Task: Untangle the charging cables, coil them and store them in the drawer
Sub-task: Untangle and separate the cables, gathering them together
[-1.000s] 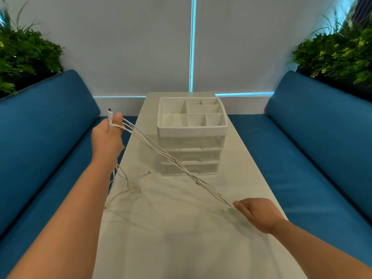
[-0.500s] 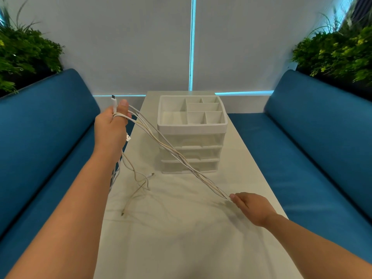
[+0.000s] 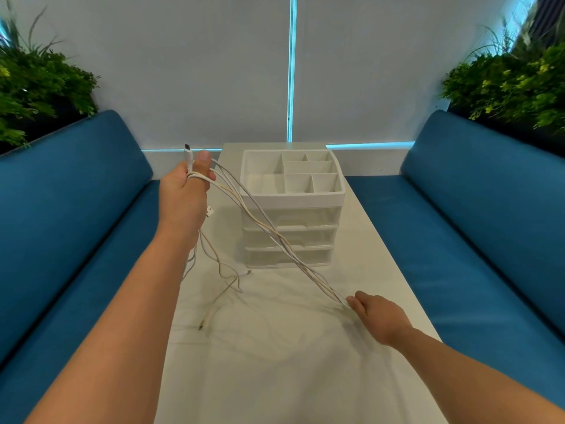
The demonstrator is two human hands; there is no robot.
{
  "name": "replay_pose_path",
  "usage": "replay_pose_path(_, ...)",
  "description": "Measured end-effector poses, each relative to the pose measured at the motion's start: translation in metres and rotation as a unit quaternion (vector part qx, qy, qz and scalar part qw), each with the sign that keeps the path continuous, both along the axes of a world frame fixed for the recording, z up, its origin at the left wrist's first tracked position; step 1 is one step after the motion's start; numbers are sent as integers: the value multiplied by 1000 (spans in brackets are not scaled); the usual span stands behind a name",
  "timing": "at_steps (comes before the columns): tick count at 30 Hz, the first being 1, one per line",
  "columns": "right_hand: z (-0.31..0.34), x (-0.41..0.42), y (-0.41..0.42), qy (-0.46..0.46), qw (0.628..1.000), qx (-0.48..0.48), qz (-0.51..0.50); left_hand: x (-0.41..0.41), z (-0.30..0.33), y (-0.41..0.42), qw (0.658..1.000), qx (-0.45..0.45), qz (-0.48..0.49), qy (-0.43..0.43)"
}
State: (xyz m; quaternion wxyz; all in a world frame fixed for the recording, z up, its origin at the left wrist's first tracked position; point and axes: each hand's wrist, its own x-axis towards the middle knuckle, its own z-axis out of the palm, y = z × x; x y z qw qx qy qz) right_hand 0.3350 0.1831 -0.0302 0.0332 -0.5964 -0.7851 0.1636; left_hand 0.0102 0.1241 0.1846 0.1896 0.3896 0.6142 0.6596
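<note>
While the thin white charging cables [image 3: 269,231] were stretched taut in front of the white plastic three-drawer organiser [image 3: 292,209], the left hand [image 3: 186,194] gripped their upper ends, loops round the thumb, and the right hand [image 3: 377,315] pinched the bundle low near the long white table [image 3: 275,362]. Loose ends trailed onto the tabletop; how many strands were knotted could not be told. Sliding the pinch along would best free one cable at a time. Blue upholstered benches [image 3: 489,224] and green plants [image 3: 513,84] flanked the table.
</note>
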Motion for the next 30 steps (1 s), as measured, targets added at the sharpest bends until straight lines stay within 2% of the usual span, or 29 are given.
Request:
replay_pose_path(4, 1, -4, -1, -21, 999, -12, -24, 1, -1, 2, 1000, -1, 1, -1)
replay_pose_path(8, 9, -12, 2, -1, 992, 17, -122, 2, 2, 1, 1000, 7, 1, -21)
replay_pose_path(13, 9, -6, -6, -19, 992, 117, -51, 0, 11, 0, 999, 25, 0, -45)
replay_pose_path(20, -4, -6, -3, 7, 999, 33, -33, 8, 7, 2, 999, 10, -14, -38)
replay_pose_path(25, -9, -10, 0, -24, 997, -65, -20, 14, 9, 0, 999, -5, -48, 25)
replay_pose_path(28, -9, -14, 2, -66, 995, -71, -27, 14, 6, -3, 997, -23, -64, 34)
replay_pose_path(30, -2, -18, 8, -48, 996, -60, -37, 12, 3, -4, 995, -35, -77, 43)
